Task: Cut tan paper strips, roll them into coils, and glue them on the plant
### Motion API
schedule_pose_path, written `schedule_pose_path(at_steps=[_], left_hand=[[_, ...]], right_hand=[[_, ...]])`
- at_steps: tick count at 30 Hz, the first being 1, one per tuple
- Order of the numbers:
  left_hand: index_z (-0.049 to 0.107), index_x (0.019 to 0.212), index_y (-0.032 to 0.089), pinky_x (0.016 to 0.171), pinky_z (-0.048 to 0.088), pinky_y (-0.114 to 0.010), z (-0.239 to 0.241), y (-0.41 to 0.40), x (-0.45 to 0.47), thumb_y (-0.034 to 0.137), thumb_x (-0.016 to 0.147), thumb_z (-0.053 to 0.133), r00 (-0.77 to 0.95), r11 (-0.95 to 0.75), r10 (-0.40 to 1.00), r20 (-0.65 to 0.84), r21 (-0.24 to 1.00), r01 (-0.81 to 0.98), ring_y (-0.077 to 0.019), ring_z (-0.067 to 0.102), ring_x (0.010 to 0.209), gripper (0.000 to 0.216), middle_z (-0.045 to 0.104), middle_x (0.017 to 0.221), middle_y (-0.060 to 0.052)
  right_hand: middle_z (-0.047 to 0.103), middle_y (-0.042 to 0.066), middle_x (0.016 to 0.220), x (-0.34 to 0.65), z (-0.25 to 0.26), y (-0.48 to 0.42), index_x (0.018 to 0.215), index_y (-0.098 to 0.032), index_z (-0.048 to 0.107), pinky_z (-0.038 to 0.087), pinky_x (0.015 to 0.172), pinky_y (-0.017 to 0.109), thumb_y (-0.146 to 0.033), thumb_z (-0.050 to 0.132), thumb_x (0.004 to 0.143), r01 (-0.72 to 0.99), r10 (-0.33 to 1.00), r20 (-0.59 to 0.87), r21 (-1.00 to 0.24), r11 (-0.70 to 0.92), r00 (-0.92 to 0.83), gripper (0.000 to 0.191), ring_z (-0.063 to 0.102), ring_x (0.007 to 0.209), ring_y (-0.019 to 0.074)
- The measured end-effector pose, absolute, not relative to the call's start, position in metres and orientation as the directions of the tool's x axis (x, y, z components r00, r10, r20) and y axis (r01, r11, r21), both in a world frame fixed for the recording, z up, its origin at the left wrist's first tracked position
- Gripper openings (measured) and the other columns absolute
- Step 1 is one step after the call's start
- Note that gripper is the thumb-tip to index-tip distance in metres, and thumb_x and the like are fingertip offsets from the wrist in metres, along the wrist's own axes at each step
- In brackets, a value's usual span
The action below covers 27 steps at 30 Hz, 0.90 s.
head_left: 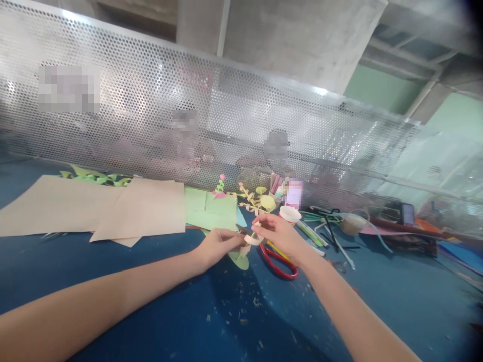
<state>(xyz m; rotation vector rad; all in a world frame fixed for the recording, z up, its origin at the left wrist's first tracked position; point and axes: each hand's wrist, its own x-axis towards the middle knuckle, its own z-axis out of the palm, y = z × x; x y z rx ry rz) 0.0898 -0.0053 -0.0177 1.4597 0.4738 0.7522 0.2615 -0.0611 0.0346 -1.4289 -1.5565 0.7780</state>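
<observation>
My left hand (217, 245) and my right hand (277, 234) meet over the blue table (113, 286), both pinched on a small paper craft piece (252, 240) with a pale ring-shaped strip at its top. A light green paper disc (239, 260) hangs below that piece on a thin stem. The fingers of both hands are closed round the piece. Red-handled scissors (278, 261) lie on the table just under my right wrist.
Brown paper sheets (94, 208) and green paper sheets (209, 208) lie at the left. Paper flowers (260, 200), a white cup (290, 214), pens and sticks (324, 234) crowd the back right. A perforated metal screen (188, 120) stands behind, with blurred people beyond it.
</observation>
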Motion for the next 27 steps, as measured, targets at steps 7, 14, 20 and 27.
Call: schedule_pose_path(at_steps=[7, 14, 20, 27], left_hand=[[0.068, 0.081, 0.011, 0.078, 0.046, -0.031, -0.014, -0.008, 0.09, 0.037, 0.075, 0.061, 0.698, 0.08, 0.708, 0.112, 0.968, -0.236, -0.0175, 0.062, 0.075, 0.028, 0.07, 0.079, -0.008], [0.066, 0.084, 0.012, 0.08, 0.045, -0.032, -0.014, -0.01, 0.091, 0.04, 0.076, 0.06, 0.77, 0.118, 0.624, 0.13, 0.959, -0.258, -0.0175, 0.062, 0.076, 0.031, 0.068, 0.08, -0.008], [0.068, 0.08, 0.011, 0.085, 0.043, -0.033, -0.015, -0.009, 0.09, 0.025, 0.075, 0.057, 0.756, 0.208, 0.647, 0.1, 0.93, -0.301, -0.0191, 0.062, 0.082, 0.018, 0.068, 0.081, -0.009], [0.069, 0.088, 0.013, 0.073, 0.044, -0.025, -0.016, -0.009, 0.089, 0.028, 0.071, 0.066, 0.75, 0.079, 0.654, 0.099, 0.977, -0.199, -0.0149, 0.06, 0.075, 0.023, 0.069, 0.082, -0.006]], right_hand=[[0.059, 0.001, 0.079, 0.256, 0.043, -0.068, 0.086, -0.017, 0.056, 0.045, 0.067, 0.027, -0.041, 0.061, 0.072, 0.447, 0.984, 0.176, -0.879, 0.167, -0.022, 0.028, 0.056, 0.071, 0.0131], [0.058, 0.0, 0.076, 0.253, 0.046, -0.07, 0.084, -0.017, 0.056, 0.045, 0.065, 0.026, -0.043, 0.062, 0.071, 0.448, 0.985, 0.169, -0.878, 0.166, -0.034, 0.029, 0.056, 0.069, 0.0132], [0.058, -0.001, 0.074, 0.251, 0.049, -0.07, 0.084, -0.017, 0.056, 0.044, 0.064, 0.026, -0.042, 0.062, 0.071, 0.448, 0.988, 0.15, -0.883, 0.143, -0.019, 0.028, 0.057, 0.068, 0.013], [0.057, -0.001, 0.073, 0.25, 0.052, -0.072, 0.083, -0.017, 0.056, 0.044, 0.064, 0.025, -0.038, 0.062, 0.072, 0.424, 0.99, 0.141, -0.897, 0.125, 0.007, 0.025, 0.056, 0.067, 0.0124]])
